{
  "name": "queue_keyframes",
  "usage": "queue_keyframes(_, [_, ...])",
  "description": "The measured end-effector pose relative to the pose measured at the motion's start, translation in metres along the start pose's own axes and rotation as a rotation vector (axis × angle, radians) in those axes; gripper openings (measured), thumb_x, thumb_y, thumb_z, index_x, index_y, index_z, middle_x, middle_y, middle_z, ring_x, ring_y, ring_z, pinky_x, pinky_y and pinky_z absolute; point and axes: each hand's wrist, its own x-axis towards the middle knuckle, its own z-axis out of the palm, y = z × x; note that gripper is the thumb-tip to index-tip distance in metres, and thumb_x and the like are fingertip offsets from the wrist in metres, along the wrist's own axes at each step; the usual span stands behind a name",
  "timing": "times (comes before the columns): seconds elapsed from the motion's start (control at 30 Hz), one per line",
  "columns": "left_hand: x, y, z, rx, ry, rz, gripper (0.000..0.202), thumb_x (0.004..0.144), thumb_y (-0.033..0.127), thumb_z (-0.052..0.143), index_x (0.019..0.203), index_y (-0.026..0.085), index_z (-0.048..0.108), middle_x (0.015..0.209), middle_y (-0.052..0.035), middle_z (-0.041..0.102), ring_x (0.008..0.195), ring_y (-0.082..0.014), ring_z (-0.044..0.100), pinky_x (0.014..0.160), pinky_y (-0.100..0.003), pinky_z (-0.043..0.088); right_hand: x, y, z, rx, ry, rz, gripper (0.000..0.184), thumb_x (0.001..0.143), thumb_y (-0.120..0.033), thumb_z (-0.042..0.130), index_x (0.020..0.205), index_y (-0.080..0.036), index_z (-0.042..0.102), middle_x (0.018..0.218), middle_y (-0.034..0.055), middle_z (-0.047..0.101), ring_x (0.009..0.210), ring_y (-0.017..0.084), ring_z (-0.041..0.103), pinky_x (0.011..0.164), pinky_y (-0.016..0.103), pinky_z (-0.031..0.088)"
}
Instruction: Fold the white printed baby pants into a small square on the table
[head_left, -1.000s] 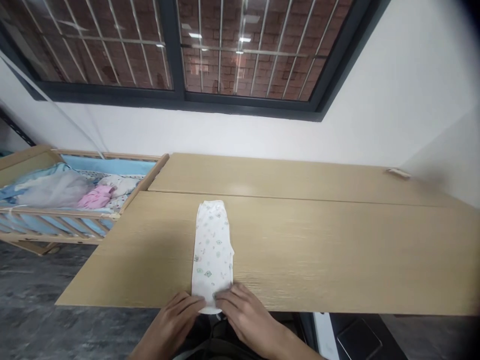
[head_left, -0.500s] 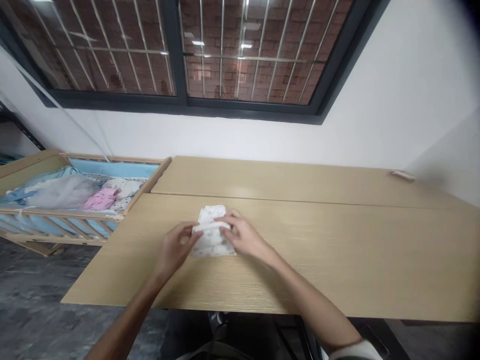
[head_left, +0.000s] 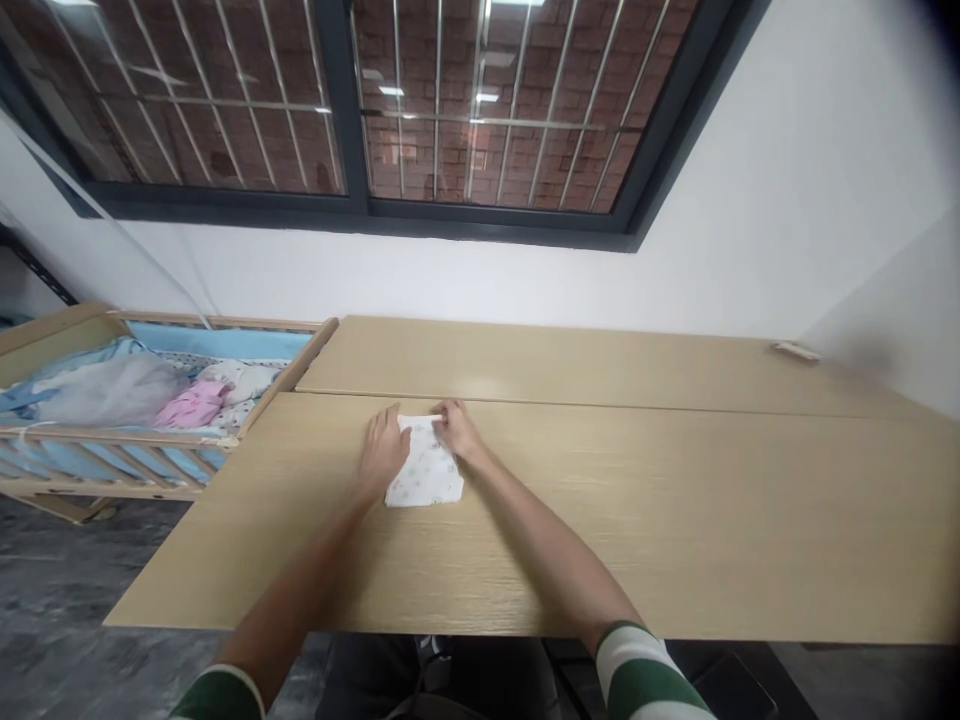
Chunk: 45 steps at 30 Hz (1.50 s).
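Note:
A small white baby garment (head_left: 426,474) with a pale print lies folded in half on the wooden table (head_left: 675,520). My left hand (head_left: 383,448) rests on its far left corner, fingers flat and together. My right hand (head_left: 457,430) pinches the far right corner of the folded top edge against the table. Both forearms reach out over the table, with green and white striped sleeves at the bottom of the view.
A wooden baby cot (head_left: 135,400) stands to the left against the table, with blue bedding, grey netting and pink clothes (head_left: 196,402) inside. A small flat object (head_left: 796,350) lies at the table's far right. Wall and barred window are behind.
The garment lay stretched out long with both hands at its near end. Both hands carried that end away from me and laid it on the far end, halving its length.

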Motion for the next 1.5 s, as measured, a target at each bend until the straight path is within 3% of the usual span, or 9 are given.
queue_keyframes(0.1, [-0.061, 0.016, -0.004, 0.121, 0.008, 0.140, 0.039, 0.098, 0.034, 0.048, 0.132, 0.017, 0.056, 0.128, -0.0170, 0.063, 0.119, -0.0330, 0.058, 0.105, -0.050, 0.044, -0.022, -0.022, -0.013, -0.085, -0.100, -0.233, 0.035, 0.096, -0.023, 0.053, 0.130, -0.017, 0.057, 0.133, 0.0151, 0.057, 0.125, 0.024, 0.052, 0.110, 0.042, 0.040])
queue_keyframes(0.23, [-0.143, 0.029, 0.003, 0.397, 0.022, 0.241, 0.044, 0.098, 0.041, 0.047, 0.129, 0.013, 0.060, 0.133, -0.0220, 0.061, 0.121, -0.0391, 0.057, 0.097, -0.054, 0.048, -0.061, -0.057, -0.018, -0.095, -0.475, -0.611, 0.049, 0.103, -0.037, 0.048, 0.151, -0.024, 0.044, 0.159, 0.0106, 0.041, 0.145, 0.025, 0.040, 0.119, 0.042, 0.033])
queue_keyframes(0.37, [-0.178, 0.026, 0.016, 0.517, -0.006, 0.251, 0.041, 0.098, 0.041, 0.048, 0.118, 0.011, 0.068, 0.122, -0.0228, 0.067, 0.120, -0.0404, 0.058, 0.100, -0.056, 0.047, -0.087, -0.062, -0.001, -0.053, -0.690, -0.756, 0.052, 0.107, -0.037, 0.040, 0.157, -0.022, 0.038, 0.165, 0.0082, 0.032, 0.152, 0.020, 0.030, 0.124, 0.036, 0.025])
queue_keyframes(0.67, [-0.173, 0.020, 0.013, 0.467, -0.009, 0.267, 0.052, 0.100, 0.038, 0.048, 0.144, 0.010, 0.051, 0.150, -0.0233, 0.049, 0.142, -0.0393, 0.042, 0.109, -0.054, 0.043, -0.044, -0.015, 0.024, -0.244, -0.672, -0.630, 0.056, 0.107, -0.044, 0.038, 0.159, -0.026, 0.033, 0.166, 0.0072, 0.028, 0.155, 0.022, 0.022, 0.126, 0.044, 0.015])
queue_keyframes(0.97, [-0.168, 0.020, 0.014, 0.475, 0.012, 0.281, 0.050, 0.099, 0.036, 0.050, 0.142, 0.013, 0.053, 0.148, -0.0218, 0.052, 0.138, -0.0384, 0.047, 0.107, -0.054, 0.044, 0.023, 0.002, 0.020, -0.369, -0.557, -0.540, 0.062, 0.106, -0.047, 0.033, 0.161, -0.019, 0.027, 0.168, 0.0082, 0.022, 0.157, 0.023, 0.015, 0.127, 0.044, 0.008])
queue_keyframes(1.1, [-0.143, 0.000, -0.003, 0.398, -0.083, 0.331, 0.031, 0.100, 0.028, 0.047, 0.124, 0.018, 0.065, 0.127, -0.0155, 0.068, 0.117, -0.0313, 0.062, 0.102, -0.051, 0.047, 0.009, -0.006, 0.009, -0.341, -0.413, -0.560, 0.056, 0.104, -0.039, 0.041, 0.155, -0.015, 0.040, 0.166, 0.0145, 0.026, 0.154, 0.029, 0.020, 0.124, 0.050, 0.016])
queue_keyframes(1.2, [-0.119, -0.026, -0.020, 0.319, -0.146, 0.433, 0.027, 0.101, 0.023, 0.045, 0.119, 0.019, 0.065, 0.119, -0.0108, 0.071, 0.111, -0.0265, 0.063, 0.099, -0.045, 0.048, -0.018, -0.015, -0.012, -0.324, -0.343, -0.530, 0.039, 0.102, -0.035, 0.047, 0.132, -0.016, 0.063, 0.148, 0.0184, 0.051, 0.139, 0.032, 0.043, 0.114, 0.053, 0.031])
queue_keyframes(1.33, [-0.100, -0.050, -0.032, 0.260, -0.164, 0.568, 0.022, 0.101, 0.024, 0.047, 0.112, 0.019, 0.066, 0.119, -0.0098, 0.069, 0.114, -0.0257, 0.061, 0.101, -0.044, 0.047, -0.057, -0.021, -0.046, -0.284, -0.471, -0.457, 0.035, 0.101, -0.044, 0.051, 0.110, -0.017, 0.071, 0.109, 0.0125, 0.070, 0.106, 0.026, 0.063, 0.102, 0.047, 0.042])
queue_keyframes(1.5, [-0.088, -0.049, -0.029, 0.150, -0.191, 0.565, 0.028, 0.103, 0.023, 0.039, 0.100, 0.020, 0.067, 0.119, -0.0091, 0.069, 0.113, -0.0225, 0.061, 0.104, -0.042, 0.045, -0.094, -0.015, -0.067, -0.299, -0.603, -0.447, 0.071, 0.080, -0.057, 0.076, 0.137, -0.017, 0.060, 0.145, 0.0173, 0.056, 0.135, 0.035, 0.050, 0.113, 0.048, 0.036])
